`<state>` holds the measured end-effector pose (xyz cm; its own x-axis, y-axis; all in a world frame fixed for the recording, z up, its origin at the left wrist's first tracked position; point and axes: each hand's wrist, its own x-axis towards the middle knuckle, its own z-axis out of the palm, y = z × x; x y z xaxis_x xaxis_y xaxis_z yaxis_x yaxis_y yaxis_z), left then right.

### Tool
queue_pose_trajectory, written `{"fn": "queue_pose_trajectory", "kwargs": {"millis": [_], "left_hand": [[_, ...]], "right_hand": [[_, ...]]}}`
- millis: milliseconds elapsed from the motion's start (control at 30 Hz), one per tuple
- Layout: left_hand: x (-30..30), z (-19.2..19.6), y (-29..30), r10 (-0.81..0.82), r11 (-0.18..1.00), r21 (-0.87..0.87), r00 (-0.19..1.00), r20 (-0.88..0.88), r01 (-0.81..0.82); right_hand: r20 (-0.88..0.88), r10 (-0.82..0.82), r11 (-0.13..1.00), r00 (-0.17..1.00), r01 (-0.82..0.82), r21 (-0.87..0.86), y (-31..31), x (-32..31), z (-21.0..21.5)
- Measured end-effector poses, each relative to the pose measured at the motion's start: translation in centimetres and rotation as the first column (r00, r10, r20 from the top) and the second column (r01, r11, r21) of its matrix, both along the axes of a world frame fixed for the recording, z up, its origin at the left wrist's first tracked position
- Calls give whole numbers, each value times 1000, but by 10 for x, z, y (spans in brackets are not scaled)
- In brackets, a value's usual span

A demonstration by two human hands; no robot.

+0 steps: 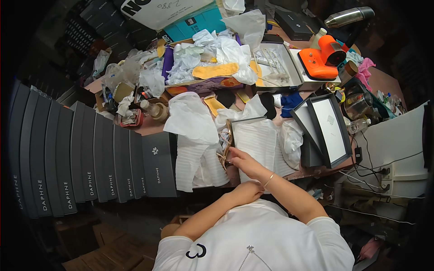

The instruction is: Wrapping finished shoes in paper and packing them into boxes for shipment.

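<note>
A strappy gold-brown sandal (224, 147) stands on its side among white tissue paper (194, 122), near the middle of the table. My right hand (244, 161) reaches in from the right, with its fingertips closed on the sandal's near edge. A thin bracelet circles that wrist. Close to my body, my left hand (249, 192) is tucked beside the right wrist. Its fingers are hidden. White ribbed wrapping (257, 142) lines a dark-edged open box to the right of the sandal.
Upright dark grey shoeboxes (158, 165) line the left side. At right lean an open box and its lid (331, 128). Behind are a carton of crumpled paper (190, 83), an orange device (318, 63), a glass jar (158, 110) and cables (370, 174).
</note>
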<state>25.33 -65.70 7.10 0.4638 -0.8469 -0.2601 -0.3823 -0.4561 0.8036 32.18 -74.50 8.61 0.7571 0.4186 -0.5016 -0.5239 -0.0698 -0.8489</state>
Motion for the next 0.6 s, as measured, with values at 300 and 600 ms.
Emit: {"fn": "queue_pose_trajectory", "kwargs": {"millis": [300, 600], "left_hand": [[15, 38, 126, 846, 413, -232, 465, -260, -881], [66, 33, 77, 689, 252, -364, 430, -584, -897]], "right_hand": [[203, -207, 934, 957, 255, -251, 68, 7, -130], [270, -483, 875, 833, 468, 123, -23, -55, -3]]}}
